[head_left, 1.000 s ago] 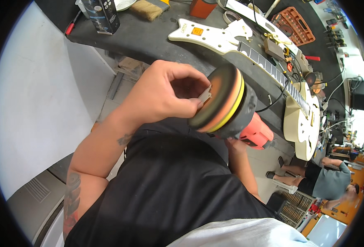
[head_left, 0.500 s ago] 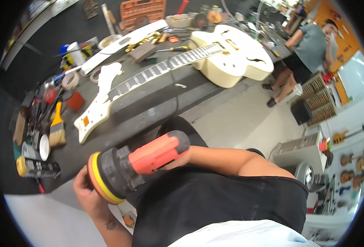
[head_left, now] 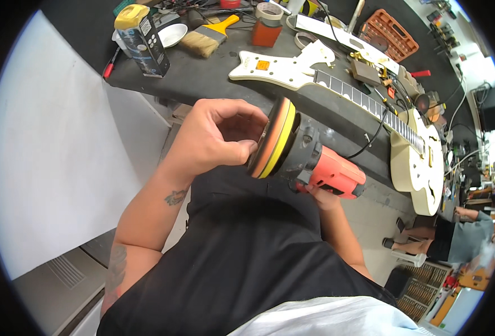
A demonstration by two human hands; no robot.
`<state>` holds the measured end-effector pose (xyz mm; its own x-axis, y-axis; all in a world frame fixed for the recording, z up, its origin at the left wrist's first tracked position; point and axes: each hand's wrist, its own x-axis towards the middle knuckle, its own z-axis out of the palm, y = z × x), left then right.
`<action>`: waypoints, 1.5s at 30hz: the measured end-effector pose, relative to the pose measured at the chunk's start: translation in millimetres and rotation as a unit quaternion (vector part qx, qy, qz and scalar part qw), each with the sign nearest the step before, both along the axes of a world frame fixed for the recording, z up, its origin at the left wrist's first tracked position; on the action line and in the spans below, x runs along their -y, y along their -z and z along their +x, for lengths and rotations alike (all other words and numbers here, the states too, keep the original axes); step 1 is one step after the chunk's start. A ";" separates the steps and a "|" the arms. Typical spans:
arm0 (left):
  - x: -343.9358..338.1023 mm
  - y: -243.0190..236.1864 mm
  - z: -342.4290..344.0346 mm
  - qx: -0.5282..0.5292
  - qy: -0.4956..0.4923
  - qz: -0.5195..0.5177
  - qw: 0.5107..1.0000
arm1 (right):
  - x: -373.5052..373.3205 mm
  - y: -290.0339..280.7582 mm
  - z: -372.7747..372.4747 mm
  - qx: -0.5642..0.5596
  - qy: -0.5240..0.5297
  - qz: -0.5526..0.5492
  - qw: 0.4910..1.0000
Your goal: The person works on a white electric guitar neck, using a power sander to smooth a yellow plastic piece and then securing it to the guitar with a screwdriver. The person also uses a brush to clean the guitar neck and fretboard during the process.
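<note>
Left hand [head_left: 216, 137] pinching at face of orange-and-yellow pad [head_left: 272, 137], fingers curled on it | right hand [head_left: 320, 196] gripping red polisher [head_left: 323, 168] from beneath, mostly hidden | polisher being held at chest level, just before desk [head_left: 202, 84] edge | cream guitar [head_left: 415, 162] lying on desk beyond.

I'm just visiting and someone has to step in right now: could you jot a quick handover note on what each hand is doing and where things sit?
Left hand: fingers pinched at the face of the orange and yellow pad on the polisher.
Right hand: under the polisher's red body, gripping it from below; mostly hidden.
The polisher is held up in front of the chest, off the bench.
On the dark bench: a white guitar, untouched.
Done: polisher in hand, pad mounted.
Left: it looks as if the pad is being adjusted; no polishing on the guitar visible yet.
</note>
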<state>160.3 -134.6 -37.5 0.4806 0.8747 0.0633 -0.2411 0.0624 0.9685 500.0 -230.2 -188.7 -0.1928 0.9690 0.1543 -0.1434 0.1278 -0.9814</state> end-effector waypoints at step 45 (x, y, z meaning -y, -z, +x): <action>-1.8 5.5 -11.2 0.021 -0.034 0.001 0.999 | -6.4 -3.6 -15.0 0.015 -0.012 0.029 0.999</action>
